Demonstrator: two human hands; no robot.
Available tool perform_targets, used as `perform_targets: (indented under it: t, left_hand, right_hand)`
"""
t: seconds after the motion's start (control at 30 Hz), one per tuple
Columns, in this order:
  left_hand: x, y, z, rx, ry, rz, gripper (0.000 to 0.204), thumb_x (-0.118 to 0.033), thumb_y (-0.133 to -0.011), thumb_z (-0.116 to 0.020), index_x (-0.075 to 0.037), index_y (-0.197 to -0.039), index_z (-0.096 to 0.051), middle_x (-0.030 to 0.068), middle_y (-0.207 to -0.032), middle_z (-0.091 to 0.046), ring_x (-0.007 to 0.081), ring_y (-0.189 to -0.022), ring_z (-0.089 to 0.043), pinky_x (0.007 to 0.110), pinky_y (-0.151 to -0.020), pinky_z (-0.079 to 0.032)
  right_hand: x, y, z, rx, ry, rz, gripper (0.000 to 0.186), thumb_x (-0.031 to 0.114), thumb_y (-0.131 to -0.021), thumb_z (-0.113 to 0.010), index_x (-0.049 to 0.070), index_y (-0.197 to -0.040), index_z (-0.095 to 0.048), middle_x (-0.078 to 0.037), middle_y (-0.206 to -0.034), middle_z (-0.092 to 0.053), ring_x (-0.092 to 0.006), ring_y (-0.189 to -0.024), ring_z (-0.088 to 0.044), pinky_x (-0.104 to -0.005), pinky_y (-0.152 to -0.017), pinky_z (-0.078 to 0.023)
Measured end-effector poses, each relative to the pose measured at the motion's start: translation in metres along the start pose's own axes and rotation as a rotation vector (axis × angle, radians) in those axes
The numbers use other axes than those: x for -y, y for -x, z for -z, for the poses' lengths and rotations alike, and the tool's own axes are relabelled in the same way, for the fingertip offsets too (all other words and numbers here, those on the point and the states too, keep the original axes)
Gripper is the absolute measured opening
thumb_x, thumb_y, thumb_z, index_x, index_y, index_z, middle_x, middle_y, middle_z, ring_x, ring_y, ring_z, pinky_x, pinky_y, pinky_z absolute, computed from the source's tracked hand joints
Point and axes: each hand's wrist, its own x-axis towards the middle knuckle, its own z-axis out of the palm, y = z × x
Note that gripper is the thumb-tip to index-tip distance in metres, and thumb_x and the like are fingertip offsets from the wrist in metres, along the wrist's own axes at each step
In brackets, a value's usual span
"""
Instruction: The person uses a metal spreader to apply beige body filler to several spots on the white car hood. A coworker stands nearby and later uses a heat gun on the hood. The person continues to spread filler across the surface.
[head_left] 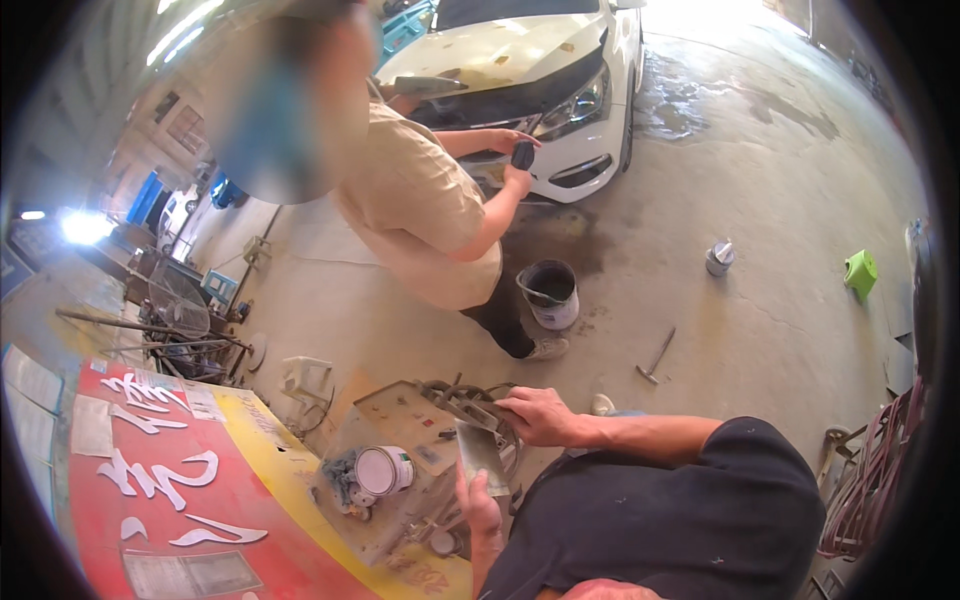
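Observation:
My left hand (pixel 481 508) grips the lower part of a flat, pale grey-green rectangular plate (pixel 482 455), its thumb lying on the face. Just beyond the plate's upper right edge, my right hand (pixel 541 416) is closed with its fingers bent. Whatever sits in those fingers is too small to make out. Behind both hands is a cluttered work surface (pixel 402 412) with a bundle of dark curved metal pieces or hose (pixel 462 402). An open-topped white can (pixel 384 470) stands on it, left of my left hand.
A co-worker (pixel 420 200) in a tan shirt holds a dark object beside a white car (pixel 570 110). On the floor are a bucket (pixel 551 296), a hammer-like tool (pixel 657 357), a small can (pixel 720 258) and a green stool (pixel 860 274). A red-yellow sign panel (pixel 200 480) lies left.

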Motion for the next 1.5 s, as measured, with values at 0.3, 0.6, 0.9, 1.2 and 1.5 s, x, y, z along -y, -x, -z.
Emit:
perform_targets:
  t: [0.3, 0.6, 0.9, 1.2, 1.5]
  left_hand:
    - [-0.026, -0.025, -0.074, 0.153, -0.146, -0.086, 0.045, -0.023, -0.11, -0.048, 0.004, -0.145, -0.056, 0.0139, -0.134, -0.064, 0.0221, -0.121, -0.06, 0.034, -0.105, -0.046]
    - [0.003, -0.088, -0.207, 0.098, -0.169, -0.105, 0.031, -0.021, -0.107, -0.062, 0.004, -0.123, -0.072, 0.0017, -0.1, -0.073, 0.0101, -0.093, -0.062, 0.028, -0.083, -0.053]
    - [0.017, -0.174, -0.367, 0.247, -0.031, -0.022, 0.03, -0.017, -0.106, -0.065, 0.0, -0.131, -0.07, -0.0049, -0.083, -0.062, 0.0027, -0.076, -0.053, 0.021, -0.068, -0.045]
    - [0.025, -0.278, -0.505, 0.607, -0.462, -0.455, 0.044, -0.018, -0.105, -0.06, -0.005, -0.147, -0.059, 0.013, -0.122, -0.075, 0.0195, -0.104, -0.072, 0.034, -0.087, -0.055]
    - [0.005, -0.423, -0.677, 0.864, -0.59, -0.487, 0.047, -0.03, -0.108, -0.06, -0.001, -0.145, -0.057, 0.0198, -0.125, -0.073, 0.0211, -0.11, -0.071, 0.034, -0.094, -0.054]
  right_hand:
    - [-0.047, -0.002, 0.027, -0.123, -1.277, -1.081, 0.026, 0.017, -0.105, -0.065, 0.004, -0.127, -0.062, -0.005, -0.111, -0.071, -0.0177, -0.1, -0.071, -0.0387, -0.088, -0.062]
    - [-0.136, -0.024, 0.08, -0.056, -1.397, -1.047, 0.033, 0.017, -0.106, -0.064, 0.007, -0.136, -0.058, -0.007, -0.12, -0.07, -0.0217, -0.112, -0.068, -0.0431, -0.097, -0.058]
    - [-0.26, -0.055, 0.242, -0.781, -1.124, -0.928, 0.029, 0.011, -0.103, -0.068, 0.004, -0.13, -0.06, -0.006, -0.118, -0.07, -0.0193, -0.105, -0.069, -0.0375, -0.094, -0.058]
    - [-0.396, -0.052, 0.329, -1.114, -0.893, -0.887, 0.03, 0.009, -0.101, -0.068, 0.001, -0.13, -0.063, -0.005, -0.118, -0.072, -0.0186, -0.102, -0.069, -0.0347, -0.093, -0.056]
    - [-0.549, 0.17, 0.423, -1.217, 0.385, -1.363, 0.038, 0.007, -0.092, -0.069, 0.0, -0.13, -0.069, -0.016, -0.122, -0.075, -0.0302, -0.112, -0.071, -0.041, -0.1, -0.054]
